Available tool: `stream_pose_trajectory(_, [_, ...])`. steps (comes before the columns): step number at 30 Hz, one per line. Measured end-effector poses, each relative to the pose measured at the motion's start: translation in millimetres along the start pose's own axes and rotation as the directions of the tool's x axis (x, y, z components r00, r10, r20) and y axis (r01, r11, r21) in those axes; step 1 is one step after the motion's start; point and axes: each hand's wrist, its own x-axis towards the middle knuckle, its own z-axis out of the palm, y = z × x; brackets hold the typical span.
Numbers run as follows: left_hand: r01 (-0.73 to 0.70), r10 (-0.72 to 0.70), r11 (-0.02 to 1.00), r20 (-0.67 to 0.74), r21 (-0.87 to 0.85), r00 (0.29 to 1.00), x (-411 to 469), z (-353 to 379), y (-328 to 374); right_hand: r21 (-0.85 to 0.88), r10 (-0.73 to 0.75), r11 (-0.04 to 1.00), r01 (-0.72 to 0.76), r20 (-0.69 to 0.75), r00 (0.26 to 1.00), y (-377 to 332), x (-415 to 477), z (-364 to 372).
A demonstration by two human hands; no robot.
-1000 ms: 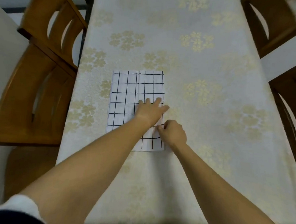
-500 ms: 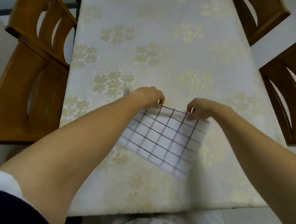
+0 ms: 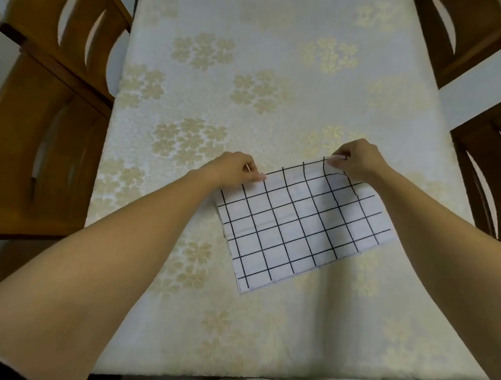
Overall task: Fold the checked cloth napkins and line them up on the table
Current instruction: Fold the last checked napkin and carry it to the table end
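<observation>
I note the white black-checked cloth napkin (image 3: 302, 224), thin and limp, centre-right on the tabletop (image 3: 250, 59). My left hand (image 3: 233, 168) and right hand (image 3: 356, 162) pinch its far corners; these grips suit it.

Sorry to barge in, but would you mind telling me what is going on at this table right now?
A person is handling a checked cloth napkin on a table covered with a flowered cloth. The left hand pinches the napkin's far left corner and the right hand pinches its far right corner, which is lifted slightly. The rest of the napkin lies flat, skewed to the table edge. Only this one napkin is in view.
</observation>
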Motion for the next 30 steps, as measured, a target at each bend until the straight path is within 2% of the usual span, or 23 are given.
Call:
stream_pose_trajectory(3, [0.021, -0.026, 0.989, 0.031, 0.145, 0.999, 2.5, 1.4, -12.1, 0.069, 0.018, 0.997, -0.018, -0.005, 1.000, 1.6, 9.2, -5.1])
stream_pose_trajectory(9, [0.093, -0.092, 0.996, -0.162, -0.001, 0.982, 9.6, -14.6, -37.7, 0.171, 0.070, 0.983, -0.068, -0.005, 0.998, 15.1, 26.1, -10.7])
stream_pose_trajectory(12, [0.126, -0.137, 0.990, -0.231, -0.062, 0.963, 10.8, -24.5, -46.5, 0.155, 0.066, 0.986, -0.065, 0.002, 0.998, 16.7, 30.9, -10.7])
stream_pose_trajectory(18, [0.178, -0.192, 0.981, -0.247, -0.081, 0.950, 10.8, -38.2, -56.7, 0.111, 0.088, 0.991, -0.077, -0.098, 0.991, 19.8, 33.5, -4.9])
stream_pose_trajectory(20, [0.206, -0.214, 0.977, -0.414, -0.064, 0.885, 9.4, -33.1, -55.0, 0.043, 0.117, 0.993, -0.110, -0.227, 0.967, 16.2, 33.7, -0.9])
stream_pose_trajectory(22, [0.214, -0.165, 0.977, -0.660, -0.007, 0.733, 4.2, -16.9, -43.7, -0.038, 0.070, 0.995, -0.093, -0.397, 0.915, 5.7, 27.7, 8.7])
stream_pose_trajectory(23, [0.176, -0.110, 0.984, -0.729, 0.014, 0.676, 1.5, -5.8, -32.4, -0.053, -0.003, 0.998, -0.024, -0.446, 0.895, -4.3, 21.4, 18.3])
stream_pose_trajectory(24, [0.124, -0.055, 0.991, -0.740, 0.039, 0.670, -0.9, 8.0, -18.7, -0.074, -0.102, 0.994, 0.077, -0.454, 0.885, -17.3, 13.2, 31.7])
stream_pose_trajectory(26, [0.049, 0.016, 0.996, -0.661, 0.080, 0.750, -0.7, 39.1, 4.2, -0.169, -0.317, 0.947, 0.273, -0.363, 0.876, -47.2, -4.3, 65.4])
stream_pose_trajectory(27, [0.056, 0.013, 0.994, -0.617, 0.093, 0.787, 1.5, 54.1, 10.8, -0.215, -0.390, 0.916, 0.338, -0.283, 0.876, -60.4, -11.6, 83.8])
stream_pose_trajectory(28, [0.087, -0.009, 0.990, -0.577, 0.108, 0.817, 4.8, 66.6, 13.6, -0.241, -0.420, 0.897, 0.370, -0.205, 0.884, -70.4, -16.9, 99.6])
stream_pose_trajectory(30, [0.175, -0.079, 0.974, -0.505, 0.146, 0.860, 11.7, 84.4, 12.0, -0.249, -0.382, 0.902, 0.352, -0.087, 0.920, -77.9, -20.5, 121.8])
